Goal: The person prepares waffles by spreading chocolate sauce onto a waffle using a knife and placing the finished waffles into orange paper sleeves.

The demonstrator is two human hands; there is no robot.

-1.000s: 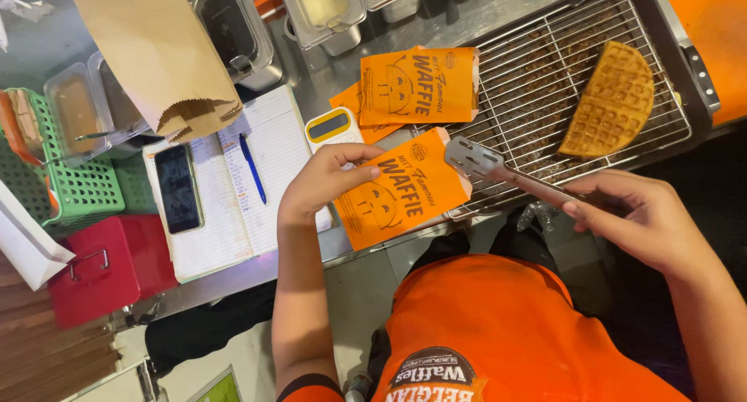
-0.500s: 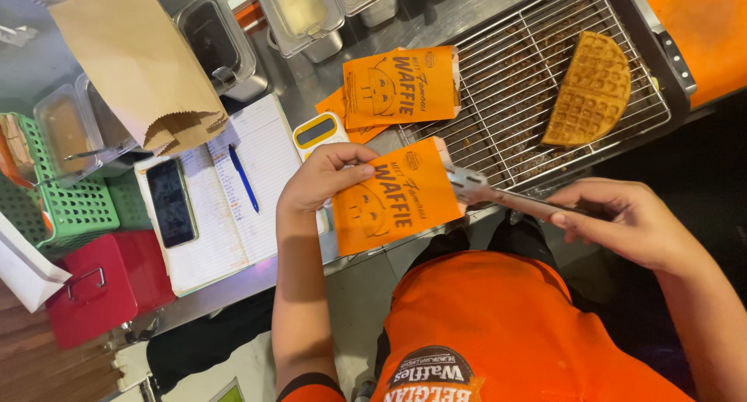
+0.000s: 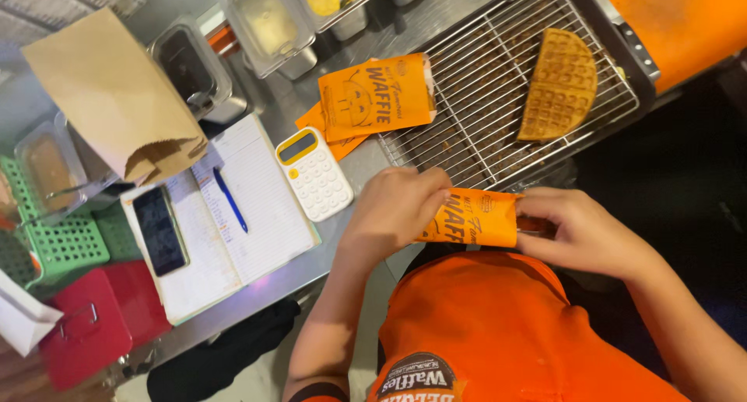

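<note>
My left hand (image 3: pixel 397 211) and my right hand (image 3: pixel 580 231) both hold an orange paper waffle sleeve (image 3: pixel 475 219) in front of my orange shirt, just off the counter's near edge. The left hand grips its left end and the right hand pinches its right end, where something dark shows under the fingers. A golden half waffle (image 3: pixel 559 83) lies on the wire rack (image 3: pixel 475 137) beyond the hands. Other orange sleeves (image 3: pixel 377 98) rest at the rack's left edge.
A white and yellow calculator (image 3: pixel 315 172) sits by an open notebook (image 3: pixel 264 215) with a blue pen (image 3: pixel 231 200) and a phone (image 3: pixel 159 231). A brown paper bag (image 3: pixel 117 98), green basket (image 3: pixel 54 242), red box (image 3: pixel 93 324) and metal tubs (image 3: pixel 264 24) fill the left and back.
The sleeve has come off the counter edge and turned sideways between both hands. My right hand, which held tongs out to the right, has closed in on the sleeve's right end.
</note>
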